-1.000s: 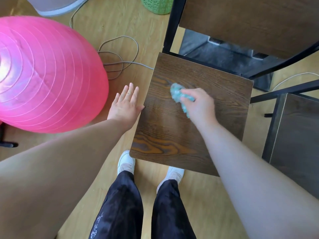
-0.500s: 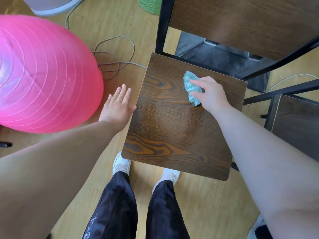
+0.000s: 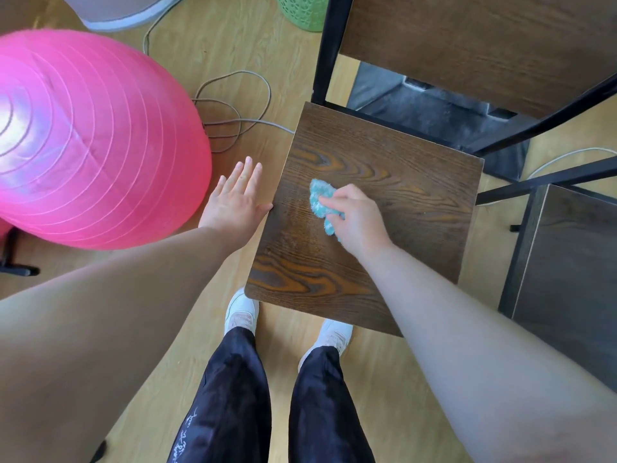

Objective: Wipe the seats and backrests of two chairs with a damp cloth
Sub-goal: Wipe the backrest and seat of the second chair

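Note:
A dark wood-grain chair seat [image 3: 394, 208] on a black frame fills the middle, with its backrest [image 3: 484, 45] at the top right. My right hand [image 3: 357, 218] grips a crumpled teal cloth [image 3: 319, 198] and presses it on the seat's left-middle part; a faint damp sheen shows around it. My left hand [image 3: 235, 198] is flat with straight fingers, its thumb touching the seat's left edge. Part of a second chair's seat [image 3: 571, 282] shows at the right edge.
A big pink exercise ball [image 3: 90, 138] sits close on the left. A looped grey cable [image 3: 233, 111] lies on the wooden floor behind it. A green basket [image 3: 302, 10] stands at the top. My feet in white shoes [image 3: 242, 312] are just before the seat.
My right hand with the cloth moved from the seat's far middle back toward me and left. The left hand stayed at the seat's left edge.

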A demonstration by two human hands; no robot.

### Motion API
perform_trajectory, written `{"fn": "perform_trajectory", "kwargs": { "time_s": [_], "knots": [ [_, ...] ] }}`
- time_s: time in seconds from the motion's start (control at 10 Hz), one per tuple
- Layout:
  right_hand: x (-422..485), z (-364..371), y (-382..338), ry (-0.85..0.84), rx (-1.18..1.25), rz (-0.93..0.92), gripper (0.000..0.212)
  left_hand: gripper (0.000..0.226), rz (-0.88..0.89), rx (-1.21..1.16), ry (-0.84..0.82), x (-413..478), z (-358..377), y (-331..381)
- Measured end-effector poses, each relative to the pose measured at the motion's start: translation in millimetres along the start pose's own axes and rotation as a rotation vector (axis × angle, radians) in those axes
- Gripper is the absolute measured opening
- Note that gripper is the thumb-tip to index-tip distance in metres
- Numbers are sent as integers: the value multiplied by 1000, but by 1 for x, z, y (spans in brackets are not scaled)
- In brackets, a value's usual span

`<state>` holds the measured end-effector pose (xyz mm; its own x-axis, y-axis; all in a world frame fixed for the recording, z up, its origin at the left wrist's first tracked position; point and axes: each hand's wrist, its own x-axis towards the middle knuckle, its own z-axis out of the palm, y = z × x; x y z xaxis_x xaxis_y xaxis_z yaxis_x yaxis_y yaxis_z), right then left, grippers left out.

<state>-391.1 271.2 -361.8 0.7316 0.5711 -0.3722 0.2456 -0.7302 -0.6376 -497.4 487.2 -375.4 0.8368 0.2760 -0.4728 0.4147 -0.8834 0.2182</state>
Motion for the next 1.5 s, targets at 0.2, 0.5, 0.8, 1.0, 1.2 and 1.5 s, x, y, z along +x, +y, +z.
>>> {"fn": "perform_trajectory", "kwargs": {
  "time_s": [0.2, 0.5, 0.8, 1.0, 1.2, 1.5],
  "knots": [
    [-37, 56, -31, -134, 54, -71, 25, 71, -25, 7, 17, -10, 5, -12],
    [0, -7, -22, 5, 110, 73, 31, 68, -54, -33, 18, -18, 12, -16],
    [90, -56, -16, 106, -62, 193, 39, 65, -48, -44, 18, -17, 15, -22],
    [82, -28, -35, -16, -108, 70, 35, 64, -42, -46, 10, -17, 14, -25],
    [59, -2, -47, -97, -106, 36, 32, 64, -53, -58, 1, -25, 11, -27],
    [-35, 66, -55, -250, 74, -35, 24, 65, -45, -84, -17, -38, 6, -23]
  ]
}}
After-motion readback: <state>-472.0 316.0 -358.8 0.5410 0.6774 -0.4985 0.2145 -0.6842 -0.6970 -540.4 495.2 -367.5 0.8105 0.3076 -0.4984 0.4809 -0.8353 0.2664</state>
